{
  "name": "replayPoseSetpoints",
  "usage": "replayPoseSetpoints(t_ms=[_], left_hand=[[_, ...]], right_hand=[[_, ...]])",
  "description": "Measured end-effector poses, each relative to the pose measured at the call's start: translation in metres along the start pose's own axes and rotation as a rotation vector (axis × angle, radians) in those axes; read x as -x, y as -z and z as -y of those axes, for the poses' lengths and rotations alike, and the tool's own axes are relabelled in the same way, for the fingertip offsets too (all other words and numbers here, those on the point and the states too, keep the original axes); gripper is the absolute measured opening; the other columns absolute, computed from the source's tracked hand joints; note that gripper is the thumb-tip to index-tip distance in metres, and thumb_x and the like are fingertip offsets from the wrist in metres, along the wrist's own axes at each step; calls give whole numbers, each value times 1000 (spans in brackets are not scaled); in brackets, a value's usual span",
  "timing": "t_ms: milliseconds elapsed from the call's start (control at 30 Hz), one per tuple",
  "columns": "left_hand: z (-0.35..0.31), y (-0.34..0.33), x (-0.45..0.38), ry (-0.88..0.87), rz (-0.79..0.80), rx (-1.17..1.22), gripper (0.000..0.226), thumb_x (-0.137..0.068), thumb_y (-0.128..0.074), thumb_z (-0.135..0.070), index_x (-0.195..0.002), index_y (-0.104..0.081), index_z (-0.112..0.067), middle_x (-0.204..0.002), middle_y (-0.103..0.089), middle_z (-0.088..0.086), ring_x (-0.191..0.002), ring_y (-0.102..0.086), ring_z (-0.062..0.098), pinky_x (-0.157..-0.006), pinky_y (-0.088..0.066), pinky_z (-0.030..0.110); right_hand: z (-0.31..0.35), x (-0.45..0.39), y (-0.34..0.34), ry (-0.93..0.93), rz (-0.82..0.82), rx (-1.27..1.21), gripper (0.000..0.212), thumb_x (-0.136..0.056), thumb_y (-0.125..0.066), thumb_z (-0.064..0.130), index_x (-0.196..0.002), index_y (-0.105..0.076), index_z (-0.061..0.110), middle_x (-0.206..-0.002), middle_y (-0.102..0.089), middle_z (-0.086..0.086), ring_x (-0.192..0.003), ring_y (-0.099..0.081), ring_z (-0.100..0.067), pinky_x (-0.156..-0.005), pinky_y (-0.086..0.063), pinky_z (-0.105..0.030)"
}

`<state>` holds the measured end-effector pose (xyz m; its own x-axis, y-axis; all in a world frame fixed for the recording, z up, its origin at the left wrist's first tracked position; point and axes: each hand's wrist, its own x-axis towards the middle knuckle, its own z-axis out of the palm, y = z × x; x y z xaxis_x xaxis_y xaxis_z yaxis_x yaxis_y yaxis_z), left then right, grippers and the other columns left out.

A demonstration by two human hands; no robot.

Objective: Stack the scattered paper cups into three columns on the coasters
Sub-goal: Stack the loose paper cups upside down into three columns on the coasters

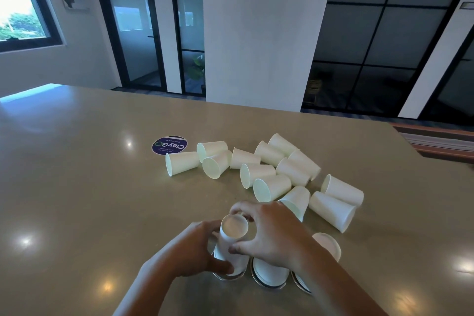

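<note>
Both hands grip one inverted cup stack on the leftmost coaster: left hand low on its side, right hand pinching the top; loose cups beyond.

Right coaster: mostly hidden under the right forearm, only a rim arc showing; the cup on it is half covered. Left coaster: partly masked by the left hand. Round sticker: small print illegible.
</note>
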<state>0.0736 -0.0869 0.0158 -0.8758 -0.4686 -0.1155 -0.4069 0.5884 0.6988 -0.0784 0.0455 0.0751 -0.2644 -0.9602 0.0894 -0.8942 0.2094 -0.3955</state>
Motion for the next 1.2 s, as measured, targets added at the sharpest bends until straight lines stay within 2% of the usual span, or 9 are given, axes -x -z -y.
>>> replayPoseSetpoints(t_ms=[167, 467, 700, 800, 900, 967, 1033, 1133, 1200], left_hand=[[2, 5, -4, 17, 22, -25, 53, -56, -86, -43, -105, -64, -46, -97, -73, -19, -92, -68, 5, -86, -58, 32], [12, 5, -8, 3, 99, -89, 61, -50, -91, -41, -105, -63, -43, -102, -68, -21, -96, -64, -1, -88, -57, 30], [22, 2, -17, -1, 131, -158, 67, -46, -89, -53, -107, -63, -48, -112, -59, -22, -105, -58, 4, -92, -54, 36], [18, 13, -18, 72, 165, -210, 61, -53, -94, -40, -101, -58, -51, -105, -58, -19, -101, -60, 4, -91, -55, 33], [10, 34, -30, 196, 220, -278, 75, -66, -90, -16, -126, -56, -47, -113, -57, -16, -106, -62, 10, -87, -57, 28], [4, 48, -45, 208, 166, -327, 67, -77, -81, -10, -133, -56, -38, -122, -55, -13, -106, -57, 10, -83, -54, 23], [-5, 53, -64, 137, -15, -352, 54, -84, -71, -15, -132, -58, -35, -129, -57, -11, -109, -56, 11, -92, -51, 27], [-20, 39, -97, -59, -241, -332, 58, -87, -58, -7, -139, -55, -32, -140, -55, -11, -120, -58, 17, -97, -49, 32], [-30, 21, -117, -187, -266, -398, 70, -84, -50, 3, -145, -49, -30, -146, -51, -10, -127, -54, 19, -104, -43, 32]], right_hand=[[0, -4, -4, -2, -5, -11, 56, -66, -78, 61, -112, -58, 37, -99, -72, 16, -94, -63, -9, -89, -45, -26], [1, -6, -3, -13, 28, -9, 59, -66, -79, 62, -114, -55, 38, -102, -69, 15, -94, -63, -8, -80, -48, -25], [1, -7, 0, -34, 81, -17, 69, -63, -81, 64, -122, -53, 40, -110, -66, 18, -101, -61, -7, -87, -51, -27], [-2, -4, 9, -69, 136, -124, 90, -58, -86, 66, -137, -47, 48, -125, -58, 26, -118, -54, 1, -100, -47, -27], [-12, -4, 30, -123, 123, -242, 85, -59, -92, 57, -134, -52, 49, -128, -57, 30, -121, -51, 9, -102, -44, -23], [-25, -5, 47, -153, 91, -249, 67, -68, -92, 42, -127, -60, 48, -125, -60, 29, -119, -52, 9, -100, -44, -22], [-45, -8, 62, -207, 22, -211, 52, -79, -84, 22, -120, -63, 45, -120, -61, 28, -116, -55, 6, -97, -46, -24], [-87, -18, 73, -344, -40, 15, 61, -84, -57, 1, -123, -60, 49, -119, -59, 23, -117, -57, -10, -94, -49, -32], [-111, -28, 67, -403, 26, 138, 72, -84, -46, 0, -134, -53, 51, -143, -53, 15, -130, -50, -24, -104, -45, -39]])
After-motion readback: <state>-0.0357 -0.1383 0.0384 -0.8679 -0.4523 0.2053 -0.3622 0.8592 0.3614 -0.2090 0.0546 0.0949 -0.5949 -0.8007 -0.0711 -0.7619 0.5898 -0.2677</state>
